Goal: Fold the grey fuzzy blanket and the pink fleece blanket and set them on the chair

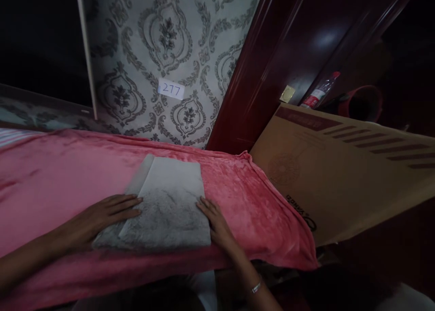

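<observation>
Touching opposite sides, outstretched left hand (103, 215) and right hand (217, 222) flank folded gray cloth (171, 202).

We're seeing grey plush cloth (173, 207), folded to a rough rectangle, lying flat on pink blanket (244, 202), lower layer protruding left.

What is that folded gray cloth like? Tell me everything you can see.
The folded gray cloth looks soft and plush, paler toward its far side. It lies roughly rectangular on the pink blanket, with a layer showing along its left side. The left hand lays its fingers on that side; the right hand touches the right edge.
</observation>
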`<state>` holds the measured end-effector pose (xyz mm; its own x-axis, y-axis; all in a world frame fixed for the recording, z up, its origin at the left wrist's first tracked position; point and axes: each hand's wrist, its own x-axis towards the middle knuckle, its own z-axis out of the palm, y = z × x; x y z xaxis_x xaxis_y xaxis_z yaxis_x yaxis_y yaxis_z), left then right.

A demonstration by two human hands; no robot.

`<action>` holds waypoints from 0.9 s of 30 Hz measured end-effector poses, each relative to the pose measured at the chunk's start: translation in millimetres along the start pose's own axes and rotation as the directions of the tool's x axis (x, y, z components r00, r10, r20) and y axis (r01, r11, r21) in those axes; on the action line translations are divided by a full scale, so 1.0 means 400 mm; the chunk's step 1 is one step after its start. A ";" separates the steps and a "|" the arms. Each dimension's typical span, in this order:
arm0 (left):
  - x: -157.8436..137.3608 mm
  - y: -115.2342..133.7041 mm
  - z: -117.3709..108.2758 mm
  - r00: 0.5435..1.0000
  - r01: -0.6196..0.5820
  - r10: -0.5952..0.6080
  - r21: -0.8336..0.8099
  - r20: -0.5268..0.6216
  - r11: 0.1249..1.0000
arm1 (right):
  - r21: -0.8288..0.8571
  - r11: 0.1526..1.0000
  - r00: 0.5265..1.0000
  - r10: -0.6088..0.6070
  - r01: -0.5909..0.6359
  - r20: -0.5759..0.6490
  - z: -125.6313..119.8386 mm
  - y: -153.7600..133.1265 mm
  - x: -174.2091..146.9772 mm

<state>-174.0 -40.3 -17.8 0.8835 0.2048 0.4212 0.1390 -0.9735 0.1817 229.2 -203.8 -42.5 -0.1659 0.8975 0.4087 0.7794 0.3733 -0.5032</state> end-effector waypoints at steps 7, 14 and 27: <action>0.045 0.022 -0.020 0.979 0.121 -0.154 -0.233 -0.131 0.965 | 0.189 0.979 0.991 -0.048 0.071 -0.125 -0.022 0.003 0.068; 0.231 0.064 -0.195 0.807 0.328 -0.547 -0.602 -0.222 0.728 | 0.492 0.870 0.941 0.164 0.004 -0.297 -0.156 -0.066 0.224; 0.544 0.242 -0.479 0.639 0.162 -0.753 -0.928 -0.159 0.334 | 0.686 0.711 0.795 0.322 0.156 -0.514 -0.448 -0.320 0.221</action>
<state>-53.9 -70.5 261.7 0.3887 0.8797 0.2741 -0.2258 -0.1975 0.9540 223.0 -214.2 194.6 0.4296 0.7128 0.5543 0.1133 0.5665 -0.8163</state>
